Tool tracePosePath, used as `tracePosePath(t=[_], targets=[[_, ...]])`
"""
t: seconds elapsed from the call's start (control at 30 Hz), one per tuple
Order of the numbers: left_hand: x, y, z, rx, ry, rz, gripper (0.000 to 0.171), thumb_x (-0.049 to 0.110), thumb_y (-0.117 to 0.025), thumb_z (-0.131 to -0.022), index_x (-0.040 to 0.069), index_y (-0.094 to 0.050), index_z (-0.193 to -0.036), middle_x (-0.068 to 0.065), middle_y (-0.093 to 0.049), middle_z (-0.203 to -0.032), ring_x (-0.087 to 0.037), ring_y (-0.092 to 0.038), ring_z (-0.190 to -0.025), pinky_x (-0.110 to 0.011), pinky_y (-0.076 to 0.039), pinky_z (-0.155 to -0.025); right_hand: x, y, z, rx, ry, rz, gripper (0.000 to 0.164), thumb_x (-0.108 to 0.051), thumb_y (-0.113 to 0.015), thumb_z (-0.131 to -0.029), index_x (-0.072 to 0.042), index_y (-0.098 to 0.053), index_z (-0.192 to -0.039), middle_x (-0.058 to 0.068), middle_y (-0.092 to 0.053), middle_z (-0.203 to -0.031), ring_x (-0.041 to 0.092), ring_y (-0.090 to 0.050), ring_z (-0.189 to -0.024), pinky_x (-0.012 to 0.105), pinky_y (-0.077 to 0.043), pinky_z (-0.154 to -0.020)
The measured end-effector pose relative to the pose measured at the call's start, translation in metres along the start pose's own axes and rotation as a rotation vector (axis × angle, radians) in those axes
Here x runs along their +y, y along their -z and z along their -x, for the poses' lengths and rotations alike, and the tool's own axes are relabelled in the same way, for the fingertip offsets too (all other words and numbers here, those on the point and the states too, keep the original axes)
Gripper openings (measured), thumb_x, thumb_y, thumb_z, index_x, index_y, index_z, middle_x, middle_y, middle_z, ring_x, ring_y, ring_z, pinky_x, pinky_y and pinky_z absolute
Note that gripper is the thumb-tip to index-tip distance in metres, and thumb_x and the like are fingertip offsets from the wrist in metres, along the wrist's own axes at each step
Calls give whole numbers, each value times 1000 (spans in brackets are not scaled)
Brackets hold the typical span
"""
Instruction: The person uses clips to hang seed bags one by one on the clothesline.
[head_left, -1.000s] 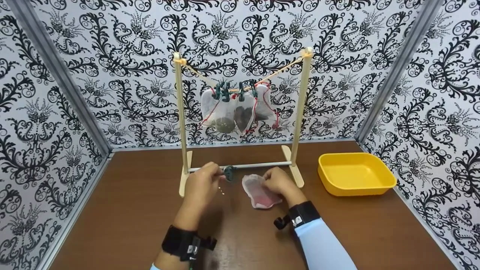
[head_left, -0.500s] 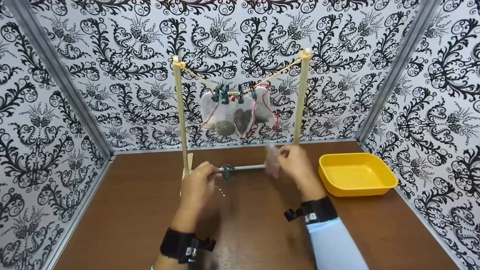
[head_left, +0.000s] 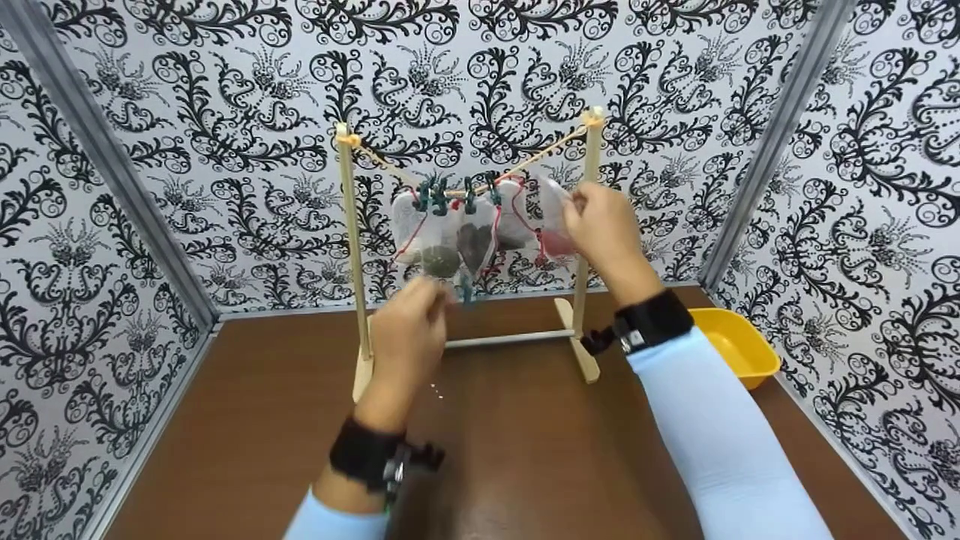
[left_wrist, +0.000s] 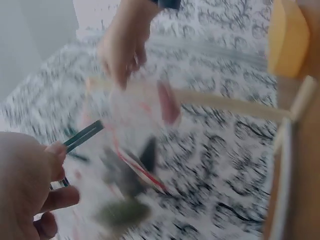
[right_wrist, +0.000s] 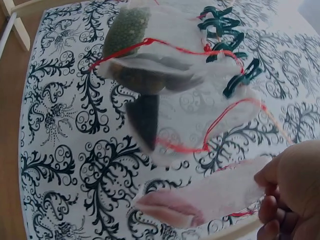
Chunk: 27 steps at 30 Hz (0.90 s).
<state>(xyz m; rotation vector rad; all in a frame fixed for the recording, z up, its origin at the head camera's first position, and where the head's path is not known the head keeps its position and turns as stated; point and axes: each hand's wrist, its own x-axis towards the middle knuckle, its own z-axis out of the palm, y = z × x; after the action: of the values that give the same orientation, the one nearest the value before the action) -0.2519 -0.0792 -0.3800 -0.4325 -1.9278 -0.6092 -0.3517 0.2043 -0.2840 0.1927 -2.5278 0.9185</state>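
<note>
My right hand (head_left: 609, 234) pinches the top of a sheer white pouch (right_wrist: 220, 192) with something pink at its bottom. It holds the pouch up beside the right post, just right of the hanging pouches (head_left: 442, 232). Those sheer pouches have red drawstrings and hold green and dark contents. Several dark green clothespins (right_wrist: 243, 77) fasten them to the sagging cord (head_left: 551, 156). My left hand (head_left: 409, 330), blurred, is raised below the hanging pouches. Between its thumb and fingers it grips another green clothespin (left_wrist: 84, 136).
A wooden stand with a left post (head_left: 351, 240), a right post (head_left: 592, 161) and a pale crossbar (head_left: 510, 340) carries the cord. To the right, a yellow tub (head_left: 750, 349) sits partly behind the right forearm. Patterned walls (head_left: 247, 150) enclose the brown table (head_left: 510, 450).
My right hand has lifted the pink-filled pouch from the table up to cord level. My left hand, with the clothespin, has risen from near the crossbar toward the hanging pouches.
</note>
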Motion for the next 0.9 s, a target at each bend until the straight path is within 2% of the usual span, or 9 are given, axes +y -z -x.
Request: tracePosePath(t=[0.1, 0.13, 0.27, 0.33, 0.4, 0.53, 0.7, 0.77, 0.9], targets=[[13, -1, -48, 25, -48, -36, 8, 6, -80, -95, 12, -76, -90, -3, -76, -84, -26, -68, -62, -40, -54, -51, -12, 2, -7, 8, 31, -1, 22, -13, -62, -115, 3, -76, -118, 20, -80, -106, 20, -66, -74, 28, -60, -63], [17, -2, -66, 9, -57, -44, 7, 9, -79, -99, 11, -76, -92, -4, -76, -85, -26, -67, -63, -40, -55, -53, -16, 3, -9, 1, 33, 1, 22, -14, -61, -115, 2, -76, -118, 20, -80, -107, 20, -66, -74, 28, -60, -64], [30, -8, -129, -116, -57, -111, 12, 19, -74, -109, 11, -79, -103, -3, -78, -95, -25, -72, -75, -37, -62, -64, -24, 2, -13, -3, 55, 24, 20, -14, -64, -114, 1, -76, -119, 19, -80, -110, 26, -70, -80, 35, -65, -69], [35, -14, -153, -194, -54, -162, 14, 23, -73, -110, 11, -79, -106, -3, -80, -100, -25, -75, -82, -36, -64, -69, -28, 1, -14, -6, 63, 33, 21, -15, -65, -114, 1, -76, -120, 19, -80, -112, 29, -72, -82, 39, -66, -71], [38, -21, -169, -260, -65, -226, 12, 20, -73, -110, 10, -79, -107, -2, -80, -104, -25, -77, -89, -36, -66, -73, -31, 0, -15, -6, 72, 36, 21, -17, -66, -114, 0, -76, -120, 19, -81, -113, 29, -73, -85, 40, -67, -74], [39, -39, -186, -314, -109, -320, 8, 6, -71, -107, 7, -78, -104, -3, -81, -104, -27, -77, -91, -38, -68, -74, -33, -2, -17, -22, 87, 29, 20, -19, -66, -114, -2, -76, -119, 17, -80, -116, 28, -74, -90, 39, -68, -79], [37, -54, -194, -338, -103, -352, 23, -9, -63, -101, 8, -78, -102, -3, -81, -104, -27, -76, -92, -38, -68, -76, -31, -2, -19, -4, 100, -10, 18, -20, -67, -114, -4, -76, -118, 14, -79, -114, 28, -73, -90, 39, -67, -77], [37, -59, -195, -349, -90, -333, 25, -10, -62, -101, 9, -79, -102, -3, -81, -105, -27, -76, -93, -37, -67, -79, -30, -1, -19, 7, 103, -30, 17, -19, -66, -114, -4, -76, -117, 13, -79, -113, 27, -73, -89, 38, -67, -77], [39, -66, -193, -361, -76, -302, 14, 1, -70, -106, 10, -81, -108, -4, -83, -110, -28, -78, -99, -39, -68, -86, -28, 1, -18, 12, 116, -43, 18, -17, -65, -115, -4, -76, -116, 13, -80, -114, 28, -73, -91, 39, -66, -79]])
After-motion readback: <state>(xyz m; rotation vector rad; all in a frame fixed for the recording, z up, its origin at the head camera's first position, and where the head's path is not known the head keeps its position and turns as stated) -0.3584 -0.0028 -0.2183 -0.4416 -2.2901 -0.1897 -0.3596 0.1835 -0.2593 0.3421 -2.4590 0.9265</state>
